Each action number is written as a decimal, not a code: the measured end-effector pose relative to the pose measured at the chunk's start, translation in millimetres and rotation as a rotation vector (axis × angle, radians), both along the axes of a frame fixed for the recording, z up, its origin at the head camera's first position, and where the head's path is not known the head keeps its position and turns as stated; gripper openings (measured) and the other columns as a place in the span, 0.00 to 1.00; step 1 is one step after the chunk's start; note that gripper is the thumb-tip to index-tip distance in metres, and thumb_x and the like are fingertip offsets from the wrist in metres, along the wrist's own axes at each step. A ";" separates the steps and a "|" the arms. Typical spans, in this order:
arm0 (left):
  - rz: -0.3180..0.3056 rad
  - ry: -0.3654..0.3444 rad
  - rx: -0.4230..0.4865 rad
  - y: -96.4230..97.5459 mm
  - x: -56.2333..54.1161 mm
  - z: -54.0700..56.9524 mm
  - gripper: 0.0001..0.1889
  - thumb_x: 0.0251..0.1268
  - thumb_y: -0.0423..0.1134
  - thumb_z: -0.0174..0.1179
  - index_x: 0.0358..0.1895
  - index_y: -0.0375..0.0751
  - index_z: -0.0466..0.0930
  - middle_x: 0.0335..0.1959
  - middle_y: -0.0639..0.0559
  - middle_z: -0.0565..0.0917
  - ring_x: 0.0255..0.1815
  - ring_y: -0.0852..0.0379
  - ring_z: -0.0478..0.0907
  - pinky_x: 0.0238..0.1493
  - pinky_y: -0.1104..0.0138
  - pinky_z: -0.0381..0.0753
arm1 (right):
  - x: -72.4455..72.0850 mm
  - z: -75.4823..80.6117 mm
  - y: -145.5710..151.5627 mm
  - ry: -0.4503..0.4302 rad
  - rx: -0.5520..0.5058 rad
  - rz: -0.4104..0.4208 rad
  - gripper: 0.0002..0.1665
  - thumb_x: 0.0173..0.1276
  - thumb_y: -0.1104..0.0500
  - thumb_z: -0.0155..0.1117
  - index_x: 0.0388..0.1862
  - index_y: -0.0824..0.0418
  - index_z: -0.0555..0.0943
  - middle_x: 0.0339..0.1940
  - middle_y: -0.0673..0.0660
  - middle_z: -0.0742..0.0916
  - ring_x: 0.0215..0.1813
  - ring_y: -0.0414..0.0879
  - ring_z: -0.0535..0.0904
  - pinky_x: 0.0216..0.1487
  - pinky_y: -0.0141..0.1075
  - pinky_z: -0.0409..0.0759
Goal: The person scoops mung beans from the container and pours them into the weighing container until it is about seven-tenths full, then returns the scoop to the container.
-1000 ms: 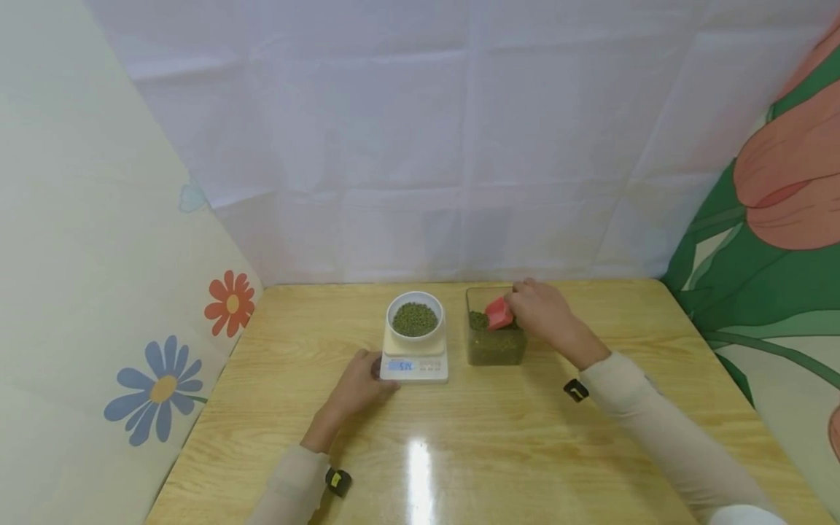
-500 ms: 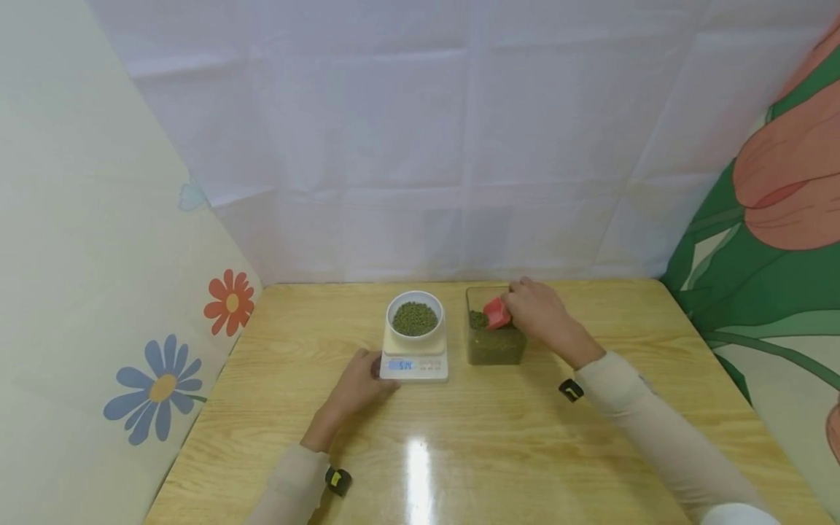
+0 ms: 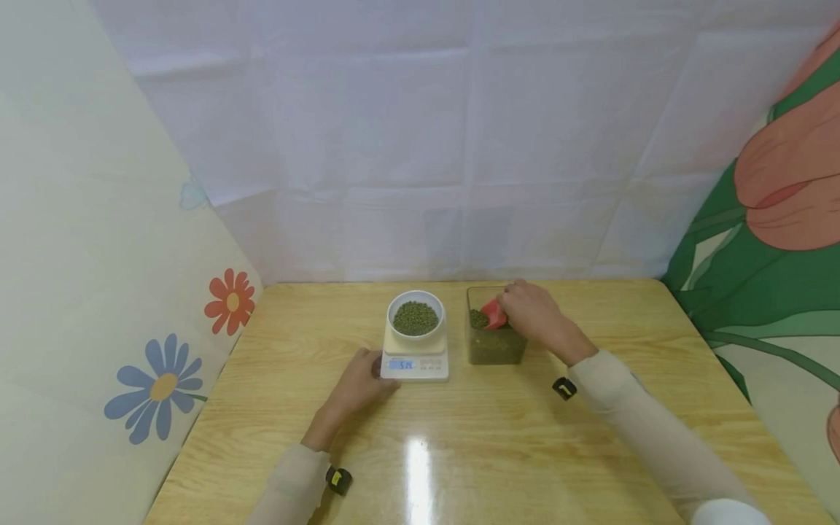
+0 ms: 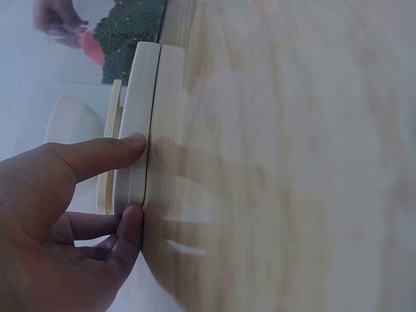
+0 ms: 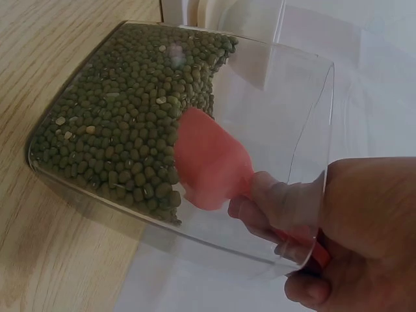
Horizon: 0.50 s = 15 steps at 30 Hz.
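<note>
A white kitchen scale (image 3: 415, 368) with a lit blue display bears a white bowl (image 3: 416, 295) of green mung beans (image 3: 415, 319). My left hand (image 3: 361, 382) holds the scale's near left corner; the left wrist view shows the thumb against its front face and curled fingers at its end. To the right of the scale stands a clear plastic container (image 3: 496, 348), partly filled with mung beans (image 5: 123, 117). My right hand (image 3: 534, 313) reaches over its right rim and grips the handle of a red scoop (image 5: 211, 159). The scoop's front edge meets the beans inside.
The wooden table (image 3: 459, 437) ends at a white sheet (image 3: 361, 182) hanging behind the scale and container. A flower-patterned panel (image 3: 79, 255) flanks the left side, and another with large painted petals (image 3: 794, 175) the right.
My right hand and the red scoop have shifted slightly left within the container. The left hand, scale and bowl stay in place.
</note>
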<state>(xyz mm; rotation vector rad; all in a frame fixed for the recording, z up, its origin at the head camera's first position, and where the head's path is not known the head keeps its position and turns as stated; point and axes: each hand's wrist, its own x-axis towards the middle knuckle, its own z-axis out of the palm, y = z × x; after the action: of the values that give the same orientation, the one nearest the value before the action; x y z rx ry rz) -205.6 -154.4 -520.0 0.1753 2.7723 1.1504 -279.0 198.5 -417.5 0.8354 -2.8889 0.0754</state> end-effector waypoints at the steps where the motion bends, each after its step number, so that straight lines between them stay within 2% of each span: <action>1: 0.001 -0.002 0.002 0.0 -0.1 -0.1 0.33 0.57 0.42 0.80 0.66 0.36 0.83 0.50 0.45 0.80 0.49 0.51 0.75 0.61 0.49 0.82 | -0.5 0.0 -0.1 0.003 -0.001 0.003 0.07 0.67 0.72 0.67 0.33 0.64 0.89 0.34 0.61 0.89 0.37 0.56 0.82 0.39 0.47 0.86; 7: 0.000 -0.009 0.010 0.2 -0.1 -0.4 0.32 0.57 0.42 0.80 0.65 0.37 0.83 0.50 0.45 0.79 0.49 0.51 0.74 0.61 0.48 0.82 | -5.2 -2.6 -0.1 -0.004 -0.023 0.038 0.06 0.65 0.70 0.70 0.29 0.62 0.88 0.31 0.59 0.88 0.37 0.55 0.82 0.39 0.47 0.86; 15: -0.003 -0.005 0.006 0.2 -0.3 1.7 0.31 0.58 0.41 0.80 0.65 0.37 0.83 0.49 0.45 0.79 0.49 0.51 0.74 0.61 0.48 0.81 | -8.9 -1.6 -0.8 -0.035 -0.047 0.061 0.06 0.66 0.71 0.70 0.30 0.63 0.88 0.31 0.58 0.88 0.37 0.54 0.83 0.41 0.48 0.87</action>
<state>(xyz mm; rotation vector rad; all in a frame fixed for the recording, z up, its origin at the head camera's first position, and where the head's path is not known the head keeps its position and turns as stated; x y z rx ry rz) -205.9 -154.2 -518.3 0.1771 2.7641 1.1565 -287.9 197.7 -419.0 0.9225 -2.8821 0.1651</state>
